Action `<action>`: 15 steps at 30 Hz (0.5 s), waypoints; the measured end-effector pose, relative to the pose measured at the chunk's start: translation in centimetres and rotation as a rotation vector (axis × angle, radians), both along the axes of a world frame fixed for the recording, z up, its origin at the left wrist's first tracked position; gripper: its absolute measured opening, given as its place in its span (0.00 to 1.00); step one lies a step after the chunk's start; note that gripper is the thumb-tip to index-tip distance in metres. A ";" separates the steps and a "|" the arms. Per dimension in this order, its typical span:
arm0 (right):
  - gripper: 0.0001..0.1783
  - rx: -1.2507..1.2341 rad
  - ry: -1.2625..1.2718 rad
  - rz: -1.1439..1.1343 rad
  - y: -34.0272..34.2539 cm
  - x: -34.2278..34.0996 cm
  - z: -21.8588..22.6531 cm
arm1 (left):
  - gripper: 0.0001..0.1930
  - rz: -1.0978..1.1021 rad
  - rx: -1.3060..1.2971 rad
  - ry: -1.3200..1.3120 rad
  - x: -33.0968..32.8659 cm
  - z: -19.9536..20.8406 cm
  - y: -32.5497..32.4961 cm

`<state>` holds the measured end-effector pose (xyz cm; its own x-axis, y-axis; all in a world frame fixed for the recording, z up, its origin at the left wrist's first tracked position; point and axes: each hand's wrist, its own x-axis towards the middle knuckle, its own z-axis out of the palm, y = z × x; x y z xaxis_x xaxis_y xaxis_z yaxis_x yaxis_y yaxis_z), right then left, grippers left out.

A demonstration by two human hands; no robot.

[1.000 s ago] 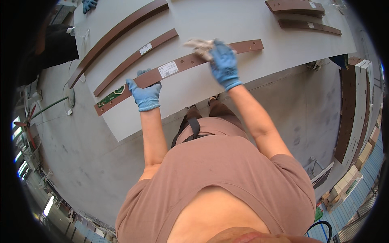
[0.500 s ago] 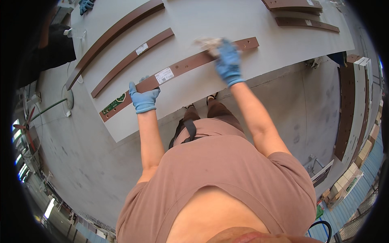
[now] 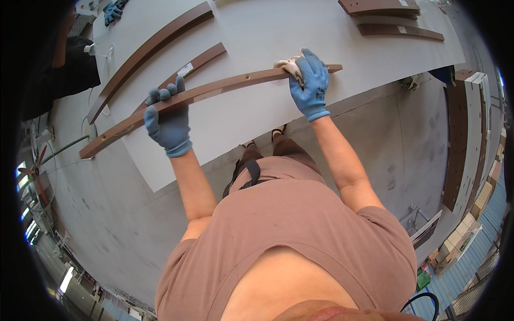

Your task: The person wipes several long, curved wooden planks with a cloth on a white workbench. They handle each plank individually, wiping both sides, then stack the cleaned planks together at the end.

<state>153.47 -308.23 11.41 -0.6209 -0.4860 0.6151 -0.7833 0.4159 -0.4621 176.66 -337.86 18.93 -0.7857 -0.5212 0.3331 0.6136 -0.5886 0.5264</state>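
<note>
A long brown slat (image 3: 217, 85) with small holes is tipped on edge, its narrow side facing up, and its left end juts past the table edge. Under it lies the palm of my left hand (image 3: 170, 125) in a blue glove, thumb on the near side and fingertips curled up on the far side. My right hand (image 3: 310, 85), gloved too, grips a whitish cloth (image 3: 290, 65) against the slat near its right end. Just beyond my left hand lies a shorter brown slat (image 3: 206, 58) with a white label, partly hidden by the held one.
A longer curved brown piece (image 3: 152, 51) lies at the far left of the white table (image 3: 267, 32). Several brown slats (image 3: 383, 8) rest at the far right. Blue gloves (image 3: 112, 12) and a clear plastic bottle (image 3: 100, 50) are at the left, near a person in dark clothes (image 3: 77, 64).
The slat has been turned from its labelled flat face onto its edge and shifted left. My left hand has opened its grip and slid underneath. My right hand's cloth has moved slightly right.
</note>
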 end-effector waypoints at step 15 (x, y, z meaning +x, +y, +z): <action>0.21 -0.031 -0.112 0.131 1.6 4.6 -0.4 | 0.50 0.484 0.254 -0.300 6.0 1.7 -3.7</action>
